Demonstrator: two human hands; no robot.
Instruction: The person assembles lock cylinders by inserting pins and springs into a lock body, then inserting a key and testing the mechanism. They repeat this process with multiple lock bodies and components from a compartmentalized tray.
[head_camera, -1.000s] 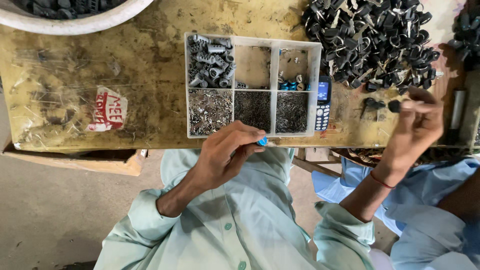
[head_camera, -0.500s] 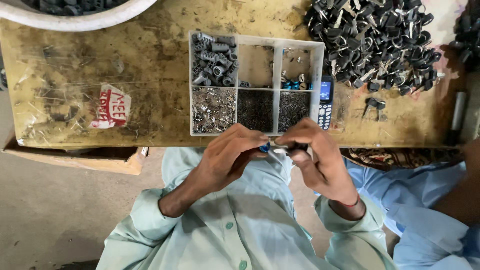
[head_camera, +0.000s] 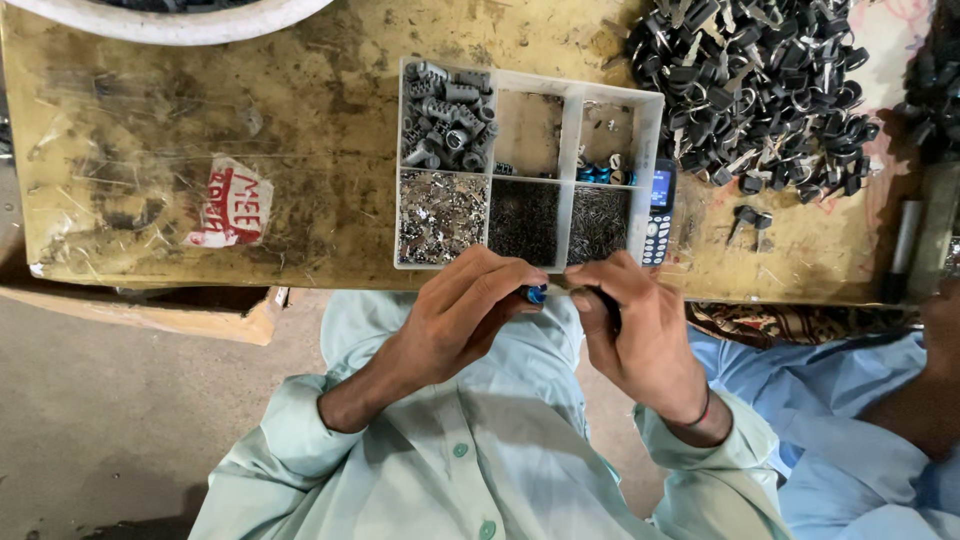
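Since a second ago the right hand (head_camera: 645, 335) has come back from the heap of dark keys (head_camera: 750, 80) at the table's far right corner and now sits close to the left hand (head_camera: 460, 310), both just off the near edge of the table (head_camera: 200, 130), over the person's lap. The left hand pinches a small blue-tipped part (head_camera: 535, 294) between thumb and fingertips; the right hand is closed around a dark piece (head_camera: 608, 305), likely a key, its end pointed toward the blue part. The two pieces are near but I cannot tell whether they touch. This looks like the fitting step: one piece fetched, now being brought to the other. Just beyond the hands lies the clear compartment tray (head_camera: 570, 160), with a small keypad phone (head_camera: 658, 212) beside its right wall.
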